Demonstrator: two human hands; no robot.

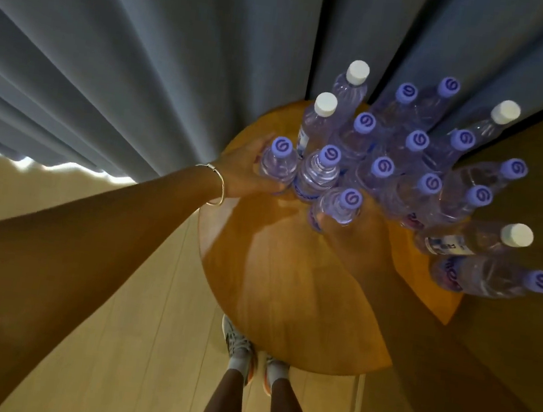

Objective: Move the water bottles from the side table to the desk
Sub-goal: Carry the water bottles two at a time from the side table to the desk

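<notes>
The fingers of the left hand (238,170) curled round the left-most purple-capped bottle (277,163), at about nine o'clock in the cluster, thumb and fingertips mostly hidden behind the plastic. Just right of it, the right hand (350,237) closed on the nearest purple-capped bottle (339,207) from the near side, at roughly six o'clock in the group; how its fingers lay round the far side could not be told. Both bottles appeared to stand on the round wooden side table (274,275), packed against the remaining water bottles (408,154), which crowded the table's far half from twelve to four o'clock, a few white-capped among the purple. This looked like the pick-up step, with nearly the whole load yet to be carried. The next move would likely call for lifting each bottle straight up, so that the touching neighbours were not toppled. The tabletop was glossy orange-brown wood, bare at its near half. Behind it hung pleated grey curtains (128,48); pale wood flooring (143,327) lay below, with the person's shoes (244,351) under the table's near edge.
</notes>
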